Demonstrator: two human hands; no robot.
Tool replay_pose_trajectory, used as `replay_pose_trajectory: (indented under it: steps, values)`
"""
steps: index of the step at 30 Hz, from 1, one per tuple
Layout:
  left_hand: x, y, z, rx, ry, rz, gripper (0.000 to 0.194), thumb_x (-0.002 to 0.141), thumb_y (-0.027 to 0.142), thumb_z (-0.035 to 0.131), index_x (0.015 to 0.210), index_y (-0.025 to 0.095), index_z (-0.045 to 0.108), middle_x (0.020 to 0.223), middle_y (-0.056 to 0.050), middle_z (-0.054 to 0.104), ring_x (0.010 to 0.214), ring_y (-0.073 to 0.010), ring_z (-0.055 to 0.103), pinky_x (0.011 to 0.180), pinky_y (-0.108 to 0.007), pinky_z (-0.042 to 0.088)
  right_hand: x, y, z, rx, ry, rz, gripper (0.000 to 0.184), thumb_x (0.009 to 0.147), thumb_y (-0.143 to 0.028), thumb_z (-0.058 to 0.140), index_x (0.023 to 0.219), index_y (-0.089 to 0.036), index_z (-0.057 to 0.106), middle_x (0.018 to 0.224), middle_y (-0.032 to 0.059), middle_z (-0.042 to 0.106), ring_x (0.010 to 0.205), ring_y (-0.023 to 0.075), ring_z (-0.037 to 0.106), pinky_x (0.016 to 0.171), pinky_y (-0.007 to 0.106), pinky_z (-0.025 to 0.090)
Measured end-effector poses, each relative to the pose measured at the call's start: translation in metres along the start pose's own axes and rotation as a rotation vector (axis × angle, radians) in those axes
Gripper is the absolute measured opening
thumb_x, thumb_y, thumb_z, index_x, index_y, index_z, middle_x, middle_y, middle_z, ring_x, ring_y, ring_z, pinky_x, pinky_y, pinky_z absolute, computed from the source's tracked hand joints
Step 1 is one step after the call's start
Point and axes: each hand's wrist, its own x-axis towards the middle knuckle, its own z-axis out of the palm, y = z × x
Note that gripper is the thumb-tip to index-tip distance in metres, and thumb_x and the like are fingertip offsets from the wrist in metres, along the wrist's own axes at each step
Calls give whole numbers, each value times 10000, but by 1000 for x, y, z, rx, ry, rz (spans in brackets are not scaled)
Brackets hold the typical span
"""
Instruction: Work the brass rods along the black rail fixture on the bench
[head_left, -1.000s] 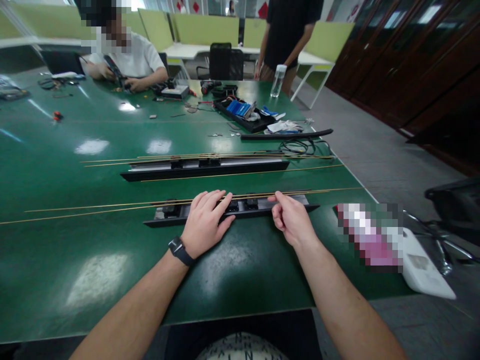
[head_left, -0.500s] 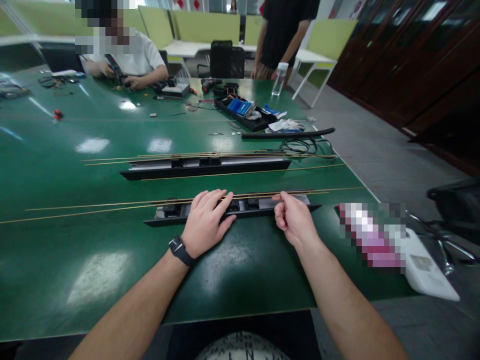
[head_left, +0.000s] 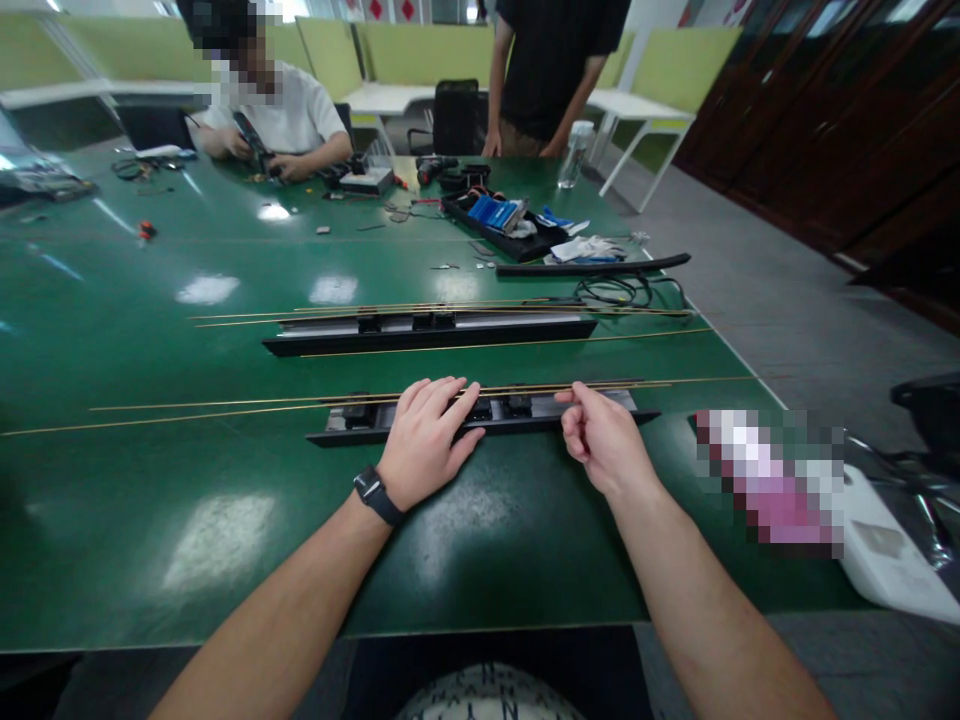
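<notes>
A black channel-shaped bar [head_left: 525, 425] with a grey inside and small black blocks lies across the table in front of me. My left hand [head_left: 431, 430], a dark watch at its wrist, rests over the bar's left half, fingers stretched across it and thumb apart on the near side. Thin gold rods [head_left: 225, 403] run along the bar's far edge, passing by the left fingertips. At the bar's right part, my right hand [head_left: 600, 430] is closed, its index fingertip and thumb at a gold rod; the exact contact is too small to make out.
A second black bar [head_left: 435, 335] with gold rods lies beyond. Farther back are a curved black strip [head_left: 592, 267], coiled cable [head_left: 615, 290], a black tray [head_left: 517, 240] and a bottle [head_left: 575, 155]. One person [head_left: 277, 110] sits opposite; another [head_left: 555, 70] stands.
The whole view has shifted slightly, so things appear farther right. Both hands keep their places on the near bar, with no clear change in their grip.
</notes>
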Motion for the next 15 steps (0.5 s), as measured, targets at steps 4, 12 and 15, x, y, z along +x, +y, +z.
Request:
replay_pose_trajectory:
  steps: [4,12,15]
  values:
    - [-1,0,0,-8,-8,-13,493,1005,386,580,1463,205,557,1440,-134,629,1344,-302,564,1190,-525,369,1,1,-1,13,6,13,295,882,-434,700,900,-141,680,472,-38,534,292,68,361,292,179,192]
    - [-1,-1,0,-15,-14,-13,515,997,414,596,1465,203,554,1452,-137,622,1360,-292,549,1188,-507,371,5,3,-4,8,13,9,276,863,-411,725,904,-140,693,480,-35,536,289,71,366,276,181,198]
    - [0,-1,1,-8,-11,-19,516,994,416,603,1459,197,558,1450,-132,623,1353,-292,551,1187,-499,371,5,3,-3,19,30,8,266,870,-406,713,896,-142,690,474,-39,530,282,72,365,269,180,204]
